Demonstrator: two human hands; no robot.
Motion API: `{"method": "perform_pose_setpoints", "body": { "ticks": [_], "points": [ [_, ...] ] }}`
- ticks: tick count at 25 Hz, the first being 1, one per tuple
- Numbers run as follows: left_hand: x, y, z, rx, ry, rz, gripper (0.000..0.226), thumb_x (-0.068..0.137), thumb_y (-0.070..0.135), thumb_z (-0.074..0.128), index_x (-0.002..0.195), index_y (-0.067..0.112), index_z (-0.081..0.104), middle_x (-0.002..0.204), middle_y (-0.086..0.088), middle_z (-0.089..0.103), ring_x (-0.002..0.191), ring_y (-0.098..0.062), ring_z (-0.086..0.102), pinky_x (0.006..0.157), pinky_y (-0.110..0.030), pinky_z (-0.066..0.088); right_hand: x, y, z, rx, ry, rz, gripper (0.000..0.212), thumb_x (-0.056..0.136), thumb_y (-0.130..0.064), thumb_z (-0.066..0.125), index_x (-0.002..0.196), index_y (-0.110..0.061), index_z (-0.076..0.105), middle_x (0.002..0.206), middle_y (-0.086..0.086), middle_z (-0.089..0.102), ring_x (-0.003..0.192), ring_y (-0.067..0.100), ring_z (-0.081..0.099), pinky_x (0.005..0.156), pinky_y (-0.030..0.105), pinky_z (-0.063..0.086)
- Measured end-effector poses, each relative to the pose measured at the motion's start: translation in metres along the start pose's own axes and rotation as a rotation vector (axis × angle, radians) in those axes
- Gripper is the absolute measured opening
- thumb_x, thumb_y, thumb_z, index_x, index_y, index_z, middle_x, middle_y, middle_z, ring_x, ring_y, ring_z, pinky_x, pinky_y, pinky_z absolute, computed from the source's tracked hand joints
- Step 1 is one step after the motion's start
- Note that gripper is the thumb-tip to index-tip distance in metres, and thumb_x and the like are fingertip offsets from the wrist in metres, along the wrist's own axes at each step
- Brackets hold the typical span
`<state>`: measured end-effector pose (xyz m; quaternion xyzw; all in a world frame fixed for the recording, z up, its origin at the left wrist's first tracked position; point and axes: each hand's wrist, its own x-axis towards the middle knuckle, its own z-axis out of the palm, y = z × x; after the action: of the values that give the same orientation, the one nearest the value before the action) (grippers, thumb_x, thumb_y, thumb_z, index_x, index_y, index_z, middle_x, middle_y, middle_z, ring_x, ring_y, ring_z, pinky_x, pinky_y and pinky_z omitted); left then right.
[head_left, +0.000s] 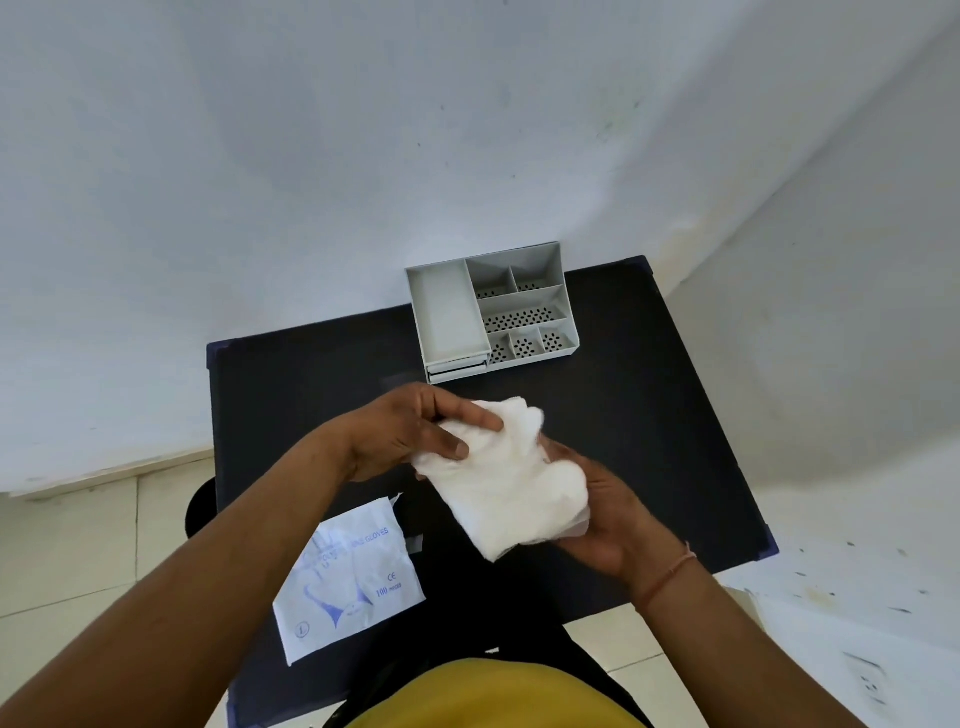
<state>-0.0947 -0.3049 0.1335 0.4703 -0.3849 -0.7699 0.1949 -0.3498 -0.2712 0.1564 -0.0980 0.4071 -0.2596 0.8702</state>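
I hold a crumpled white bundle (509, 493) of thin, soft material in both hands, just below the middle of the frame and above the table (649, 415), not resting on it. I cannot tell whether it is cloth or thin plastic.

My left hand (410, 441) comes in from the lower left and pinches the upper left end of the white bundle. The thumb lies on top and the fingers curl over the edge. My right hand (597, 519) comes in from the lower right and cups the lower right part from beneath, palm turned up. Its fingers wrap round the far side and are mostly hidden by the material. An orange thread band (670, 574) sits on that wrist.

The table is a dark, nearly black rectangle with bluish corners. At its far edge, in the upper middle of the frame, stands a light grey plastic organiser tray (449, 312). It has one long plain compartment on the left and several smaller ones with perforated floors on the right. It is well apart from my hands.

Near the lower left of the table lies a flat white paper packet (348, 577) printed in blue with "GLOVES" and "100". It sits under my left forearm. My yellow garment (493, 696) shows at the bottom edge.
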Motion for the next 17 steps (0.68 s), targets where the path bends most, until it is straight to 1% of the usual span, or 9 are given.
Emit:
{"method": "perform_pose_setpoints", "body": {
  "ticks": [2,3,5,6,9,11,12,15,17],
  "points": [
    [0.003,-0.001,0.004,0.047,-0.014,0.006,0.046,0.088,-0.014,0.072,0.111,0.023,0.087,0.125,-0.012,0.079,0.110,-0.031,0.075,0.104,-0.049,0.060,0.001,0.007,0.000,-0.068,-0.034,0.046,0.032,0.093,-0.028,0.063,0.110,-0.009,0.083,0.113,0.016,0.079,0.096,0.028,0.079,0.073,0.040,0.065],
    [0.005,-0.001,0.006,0.076,-0.013,0.002,0.046,0.087,-0.014,0.074,0.110,0.024,0.087,0.127,-0.012,0.079,0.113,-0.035,0.075,0.108,-0.053,0.058,0.003,0.010,-0.004,-0.111,-0.031,0.054,0.034,0.089,-0.029,0.071,0.116,-0.010,0.081,0.119,0.017,0.077,0.104,0.030,0.077,0.080,0.043,0.064],
    [0.009,-0.003,0.007,0.141,-0.032,0.008,0.044,0.087,-0.012,0.076,0.114,0.022,0.085,0.132,-0.011,0.078,0.122,-0.042,0.071,0.111,-0.063,0.053,0.008,0.015,-0.006,-0.228,-0.005,0.048,0.052,0.087,-0.032,0.080,0.134,-0.011,0.071,0.135,0.020,0.069,0.122,0.034,0.069,0.100,0.050,0.056],
    [0.011,-0.004,0.008,0.180,-0.048,0.022,0.044,0.087,-0.009,0.077,0.118,0.022,0.084,0.134,-0.008,0.077,0.125,-0.043,0.069,0.110,-0.069,0.050,0.009,0.017,-0.004,-0.309,0.009,0.032,0.054,0.088,-0.034,0.081,0.136,-0.013,0.068,0.135,0.020,0.070,0.123,0.034,0.069,0.101,0.051,0.055],
    [0.013,-0.001,0.011,0.220,-0.045,0.037,0.065,0.087,0.006,0.084,0.141,0.038,0.068,0.140,0.008,0.073,0.126,-0.032,0.070,0.107,-0.077,0.047,0.009,0.017,-0.005,-0.489,0.160,-0.075,0.030,0.092,-0.031,0.074,0.117,-0.014,0.076,0.108,0.013,0.081,0.096,0.025,0.079,0.077,0.040,0.064],
    [0.013,0.003,0.014,0.189,0.009,-0.017,0.080,0.083,0.021,0.090,0.151,0.043,0.055,0.140,0.010,0.073,0.125,-0.024,0.072,0.109,-0.071,0.050,0.005,0.013,-0.002,-0.513,0.161,-0.093,0.018,0.097,-0.025,0.070,0.110,-0.015,0.077,0.099,0.008,0.083,0.089,0.020,0.080,0.073,0.035,0.064],
    [0.012,0.006,0.016,0.199,0.018,-0.049,0.077,0.081,0.028,0.092,0.149,0.039,0.059,0.137,0.007,0.075,0.123,-0.023,0.074,0.109,-0.066,0.053,0.004,0.011,0.000,-0.535,0.161,-0.082,0.013,0.098,-0.024,0.069,0.106,-0.017,0.077,0.094,0.004,0.083,0.085,0.018,0.080,0.072,0.033,0.064],
    [0.015,0.014,0.023,0.356,0.013,-0.078,0.040,0.081,0.035,0.093,0.118,0.026,0.081,0.114,-0.001,0.084,0.108,-0.025,0.079,0.104,-0.051,0.061,0.006,0.006,0.005,-0.609,0.179,-0.051,0.009,0.098,-0.022,0.068,0.100,-0.018,0.076,0.086,0.000,0.082,0.076,0.014,0.079,0.067,0.031,0.063],
    [0.018,0.017,0.026,0.371,0.081,-0.046,0.028,0.080,0.029,0.094,0.106,0.024,0.084,0.103,0.001,0.085,0.099,-0.021,0.081,0.093,-0.042,0.066,0.006,0.002,0.002,-0.413,0.181,-0.007,0.021,0.101,-0.021,0.064,0.111,-0.008,0.077,0.100,0.011,0.080,0.085,0.022,0.077,0.068,0.036,0.064]
  ]
}}
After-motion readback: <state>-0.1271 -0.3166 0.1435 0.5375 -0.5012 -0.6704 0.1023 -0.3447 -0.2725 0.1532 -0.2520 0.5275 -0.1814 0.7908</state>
